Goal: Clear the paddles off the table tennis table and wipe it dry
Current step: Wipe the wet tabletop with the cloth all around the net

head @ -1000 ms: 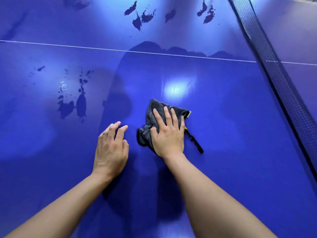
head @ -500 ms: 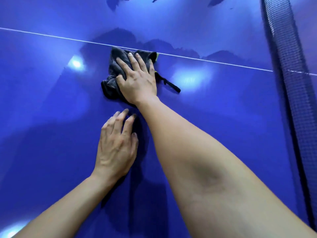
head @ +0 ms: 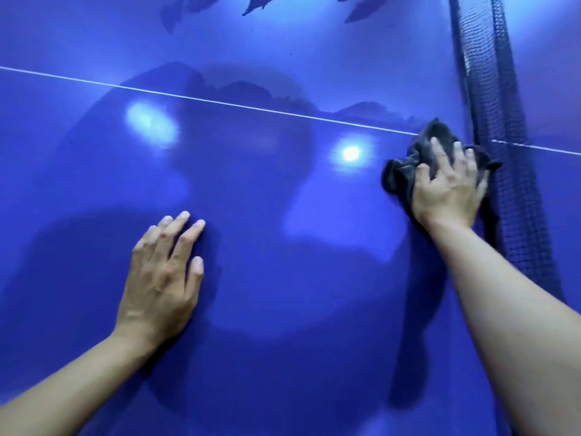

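Note:
The blue table tennis table [head: 283, 278] fills the view, with a white centre line [head: 220, 102] running across it. My right hand [head: 449, 187] presses a dark grey cloth [head: 405, 171] flat on the table, right beside the net, with its fingers spread over the crumpled fabric. My left hand [head: 163, 278] rests palm down on the bare surface at lower left, fingers straight. Dark water patches [head: 257, 4] lie at the far top edge. No paddle is in view.
The dark mesh net [head: 496, 152] runs from the top right down the right side, touching the cloth's right edge. A damp smear edge [head: 361, 108] shows just beyond the white line. Light reflections glare on the surface.
My right hand has swept the cloth from the middle of the table rightward along the white line to the net. My left hand stays planted on the table.

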`<state>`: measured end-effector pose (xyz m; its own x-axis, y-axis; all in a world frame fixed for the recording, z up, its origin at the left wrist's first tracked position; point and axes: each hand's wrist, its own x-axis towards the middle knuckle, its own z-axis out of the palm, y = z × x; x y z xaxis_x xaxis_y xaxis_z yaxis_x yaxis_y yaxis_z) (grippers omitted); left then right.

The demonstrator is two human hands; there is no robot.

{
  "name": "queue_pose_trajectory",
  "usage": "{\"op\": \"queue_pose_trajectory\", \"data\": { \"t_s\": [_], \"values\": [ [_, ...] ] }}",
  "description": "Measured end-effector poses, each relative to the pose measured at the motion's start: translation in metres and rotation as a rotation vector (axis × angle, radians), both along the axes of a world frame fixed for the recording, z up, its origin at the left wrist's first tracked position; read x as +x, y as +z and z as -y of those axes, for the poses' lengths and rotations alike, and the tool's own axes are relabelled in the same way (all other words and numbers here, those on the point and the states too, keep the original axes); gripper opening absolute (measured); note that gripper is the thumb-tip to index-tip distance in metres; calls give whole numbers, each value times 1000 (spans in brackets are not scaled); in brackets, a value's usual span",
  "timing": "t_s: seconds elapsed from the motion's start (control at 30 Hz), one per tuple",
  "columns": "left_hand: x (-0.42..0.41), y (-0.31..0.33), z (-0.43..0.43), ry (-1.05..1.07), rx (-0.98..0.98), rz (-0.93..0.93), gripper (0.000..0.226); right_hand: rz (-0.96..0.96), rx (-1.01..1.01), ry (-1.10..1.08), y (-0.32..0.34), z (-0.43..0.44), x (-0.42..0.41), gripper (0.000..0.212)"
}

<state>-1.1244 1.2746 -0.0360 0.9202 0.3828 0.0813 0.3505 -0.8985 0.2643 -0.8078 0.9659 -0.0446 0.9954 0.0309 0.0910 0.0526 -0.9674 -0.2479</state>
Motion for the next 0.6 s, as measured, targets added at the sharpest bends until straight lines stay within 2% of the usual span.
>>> {"op": "queue_pose_trajectory", "data": {
  "t_s": [0.17, 0.3, 0.6],
  "values": [
    [-2, 6, -4, 0, -79, 2, 54, 30, -7, -17, -1, -11, -3, 63],
    [-13, 9, -22, -24, -110, 72, 52, 35, 9, -144, -1, -67, -20, 63],
    [-104, 13, -95, 120, 14, 31, 52, -9, -36, 288, -2, -335, -100, 60]
  ]
}}
